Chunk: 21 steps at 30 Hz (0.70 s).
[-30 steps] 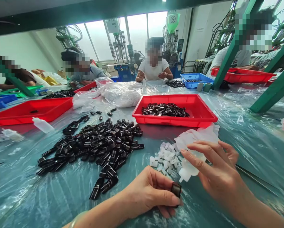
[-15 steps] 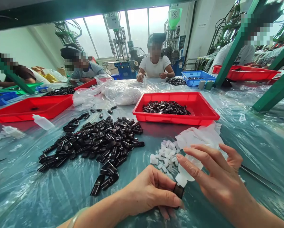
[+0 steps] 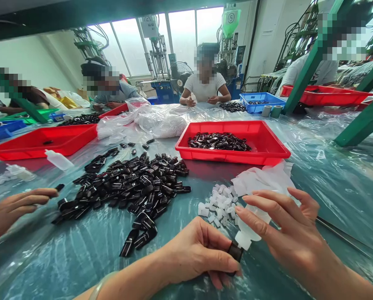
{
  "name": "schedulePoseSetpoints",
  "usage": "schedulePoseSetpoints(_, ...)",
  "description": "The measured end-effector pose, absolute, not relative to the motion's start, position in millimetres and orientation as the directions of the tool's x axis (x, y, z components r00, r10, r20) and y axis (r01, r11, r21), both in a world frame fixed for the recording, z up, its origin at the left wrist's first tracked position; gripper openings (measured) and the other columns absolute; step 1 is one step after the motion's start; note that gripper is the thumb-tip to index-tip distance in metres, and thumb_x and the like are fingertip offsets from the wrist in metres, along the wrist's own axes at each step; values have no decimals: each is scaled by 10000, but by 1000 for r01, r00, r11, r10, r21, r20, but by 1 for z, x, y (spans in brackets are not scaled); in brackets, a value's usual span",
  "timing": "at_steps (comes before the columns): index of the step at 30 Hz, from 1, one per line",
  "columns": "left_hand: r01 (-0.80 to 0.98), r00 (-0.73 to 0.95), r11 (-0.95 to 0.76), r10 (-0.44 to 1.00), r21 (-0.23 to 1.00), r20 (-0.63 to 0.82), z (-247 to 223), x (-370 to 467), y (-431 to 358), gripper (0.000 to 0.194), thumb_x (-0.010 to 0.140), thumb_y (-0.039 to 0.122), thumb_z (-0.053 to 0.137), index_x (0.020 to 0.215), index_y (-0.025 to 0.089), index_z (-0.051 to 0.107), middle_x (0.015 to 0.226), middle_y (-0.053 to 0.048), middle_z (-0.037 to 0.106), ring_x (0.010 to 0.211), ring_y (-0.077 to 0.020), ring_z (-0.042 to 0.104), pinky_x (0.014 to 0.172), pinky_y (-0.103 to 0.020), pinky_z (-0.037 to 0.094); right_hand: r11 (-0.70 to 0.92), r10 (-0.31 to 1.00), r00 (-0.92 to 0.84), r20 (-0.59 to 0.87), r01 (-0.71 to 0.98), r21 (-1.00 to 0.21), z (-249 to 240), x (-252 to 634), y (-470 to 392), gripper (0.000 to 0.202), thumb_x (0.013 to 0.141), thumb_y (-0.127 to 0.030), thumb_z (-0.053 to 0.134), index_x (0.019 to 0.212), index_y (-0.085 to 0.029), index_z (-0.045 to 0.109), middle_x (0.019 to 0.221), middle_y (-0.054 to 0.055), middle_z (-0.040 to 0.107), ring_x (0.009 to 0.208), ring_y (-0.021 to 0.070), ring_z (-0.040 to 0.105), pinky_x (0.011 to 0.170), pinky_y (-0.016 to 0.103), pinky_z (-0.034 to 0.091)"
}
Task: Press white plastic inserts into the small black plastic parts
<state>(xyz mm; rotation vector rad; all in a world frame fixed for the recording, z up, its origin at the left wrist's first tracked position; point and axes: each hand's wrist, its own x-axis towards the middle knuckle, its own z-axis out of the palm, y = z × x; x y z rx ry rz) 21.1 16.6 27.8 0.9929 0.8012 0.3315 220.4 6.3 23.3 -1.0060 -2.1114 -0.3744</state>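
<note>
My left hand (image 3: 199, 252) pinches a small black plastic piece (image 3: 235, 252) between thumb and fingers. In my right hand (image 3: 289, 233) is a translucent squeeze bottle (image 3: 249, 227), tilted with its white nozzle end down at the top edge of the black piece. Whether the tip touches the piece I cannot tell. Small white plastic pieces (image 3: 219, 202) lie heaped just beyond my hands. A large pile of black plastic pieces (image 3: 136, 183) spreads to the left of them.
A red tray (image 3: 233, 157) holding black pieces stands ahead. A co-worker's hand (image 3: 21, 208) with a black piece is at the left. Another squeeze bottle (image 3: 59, 159) lies beside the left red tray (image 3: 70, 137). Tweezers (image 3: 342, 235) lie at right; a green post (image 3: 314, 58) rises beyond.
A co-worker's hand has come in from the left with a black piece. The bottle in my right hand has shifted slightly right and down. The person opposite has lifted a white bottle.
</note>
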Motion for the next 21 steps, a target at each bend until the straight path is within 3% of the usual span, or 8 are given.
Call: schedulePoseSetpoints(21, 108, 685, 536, 571, 837, -453, 26, 22, 16, 184, 635, 245, 696, 711, 78, 708, 573, -27, 606, 457, -61, 544, 443, -140, 462, 644, 492, -485, 723, 761, 72, 26, 220, 3, 311, 900, -117, 348, 961, -245, 625, 1005, 28, 663, 1034, 168, 535, 995, 459, 181)
